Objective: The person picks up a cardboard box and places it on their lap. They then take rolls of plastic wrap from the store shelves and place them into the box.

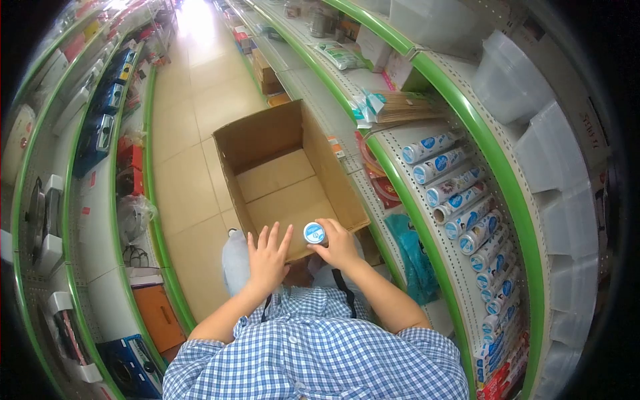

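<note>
My right hand [340, 248] is closed around a roll with a blue and white end [314, 233], held over the near edge of a cardboard box [330, 150]. The roll's end faces up at me, and the rest of it is mostly hidden. Fingers spread, my left hand [269, 257] is at the box's near rim and holds nothing. The box stands open in front of me, and its visible floor is bare cardboard. Similar blue and white rolls [460, 200] lie side by side on the shelf to my right.
Green-edged shelves [393, 183] run along both sides of a tiled aisle [183, 133]. Clear plastic tubs [510, 77] stand on the upper right shelf. A teal plastic bag [410, 257] hangs low at the right. Boxed goods [103, 133] fill parts of the left shelves.
</note>
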Demonstrator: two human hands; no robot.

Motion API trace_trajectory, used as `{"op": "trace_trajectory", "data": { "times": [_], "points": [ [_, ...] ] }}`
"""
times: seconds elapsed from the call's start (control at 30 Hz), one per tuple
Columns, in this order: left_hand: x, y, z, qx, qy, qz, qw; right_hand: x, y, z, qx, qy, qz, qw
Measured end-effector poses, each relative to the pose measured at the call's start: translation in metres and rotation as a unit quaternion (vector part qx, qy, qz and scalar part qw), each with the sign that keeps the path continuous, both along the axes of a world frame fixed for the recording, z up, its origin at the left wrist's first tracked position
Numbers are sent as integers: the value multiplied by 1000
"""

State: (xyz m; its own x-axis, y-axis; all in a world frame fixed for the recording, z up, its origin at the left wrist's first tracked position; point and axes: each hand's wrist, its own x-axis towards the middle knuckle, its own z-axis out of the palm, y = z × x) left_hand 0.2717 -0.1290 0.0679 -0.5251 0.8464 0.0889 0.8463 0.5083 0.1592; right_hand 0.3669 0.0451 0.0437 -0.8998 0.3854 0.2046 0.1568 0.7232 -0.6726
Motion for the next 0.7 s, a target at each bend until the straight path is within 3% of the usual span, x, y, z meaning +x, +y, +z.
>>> {"op": "trace_trajectory", "data": {
  "times": [0.17, 0.37, 0.47, 0.7],
  "points": [
    [-18, 6, -15, -65, -9, -57, 996, -7, -5, 0, 12, 24, 5, 1000],
    [-42, 12, -15, -48, 14, -42, 998, -25, 1, 0, -20, 40, 4, 999],
    [-62, 12, -10, 13, 1, -28, 1000, -38, 0, -2, -28, 42, 16, 999],
    [-76, 13, 7, -2, 37, -78, 996, -73, -10, -7, -45, 35, 89, 994]
  ]
}}
